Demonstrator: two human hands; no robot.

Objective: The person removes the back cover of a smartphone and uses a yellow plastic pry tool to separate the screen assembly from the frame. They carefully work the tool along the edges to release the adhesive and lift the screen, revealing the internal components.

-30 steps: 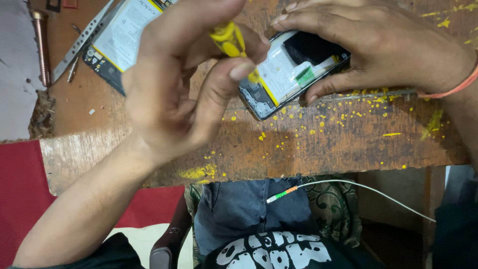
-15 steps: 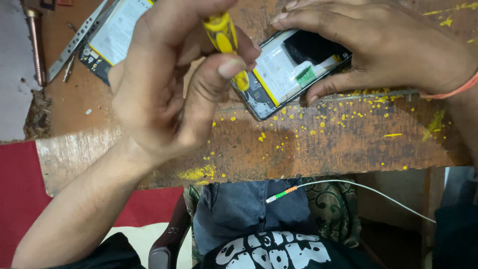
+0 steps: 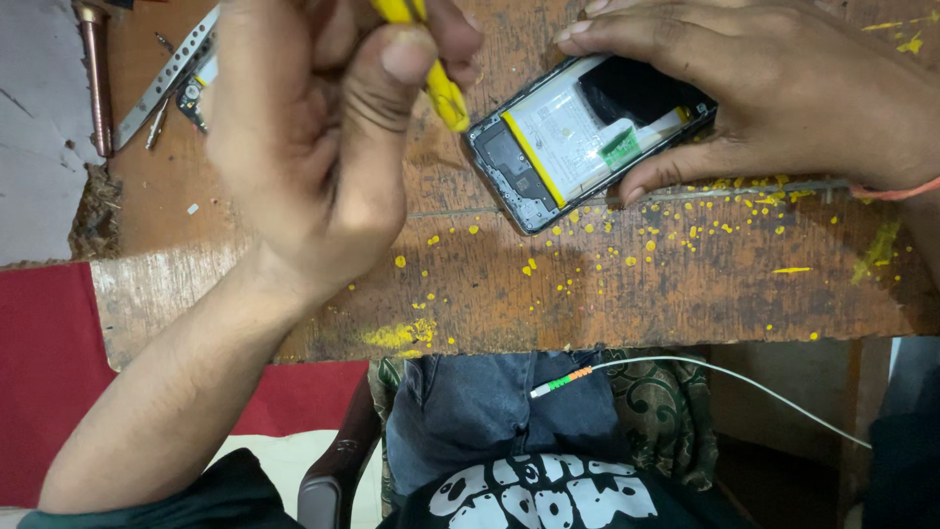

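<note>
An opened phone [image 3: 568, 137] lies back-up on a worn wooden table [image 3: 636, 294], its white battery and circuit board exposed. My right hand [image 3: 783, 88] rests over its far end and pins it down with fingers and thumb. My left hand [image 3: 313, 147] hovers close to the camera, left of the phone, gripping a yellow-handled tool [image 3: 446, 93] between thumb and fingers. The tool's lower end points toward the phone's near corner; its tip is not clearly visible.
A flat metal strip with holes [image 3: 166, 73] and a copper-tipped rod [image 3: 96, 69] lie at the table's far left. Yellow paint specks dot the wood. A white cable [image 3: 685, 367] crosses my lap below the table edge. Red cloth [image 3: 49, 372] is at left.
My left hand has lifted higher and closer with the yellow tool, now hiding the flat part that lay at the upper left. My right hand stays on the phone.
</note>
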